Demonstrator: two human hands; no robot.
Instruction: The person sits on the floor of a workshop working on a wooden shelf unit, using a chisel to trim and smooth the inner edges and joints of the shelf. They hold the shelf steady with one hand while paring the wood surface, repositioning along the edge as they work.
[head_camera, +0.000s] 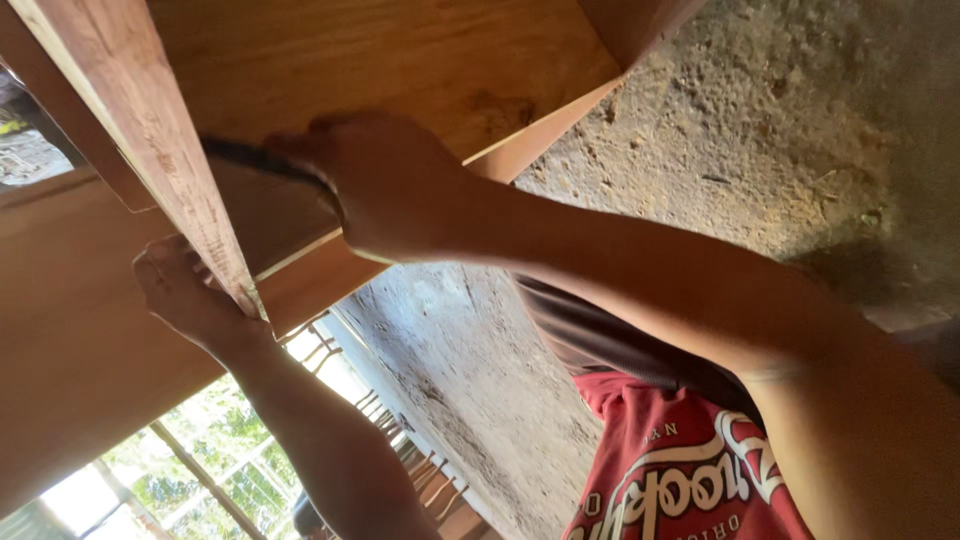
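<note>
rough grey concrete (760, 130) fills the background behind the reddish-brown wooden panel structure (380, 60). your right hand (385, 185) is closed around a dark slim tool (255, 157), its tip laid against the inner face of the wood, below the top board. your left hand (185, 290) presses on the front edge of the upright board; whether its fingers curl around the edge you cannot tell
</note>
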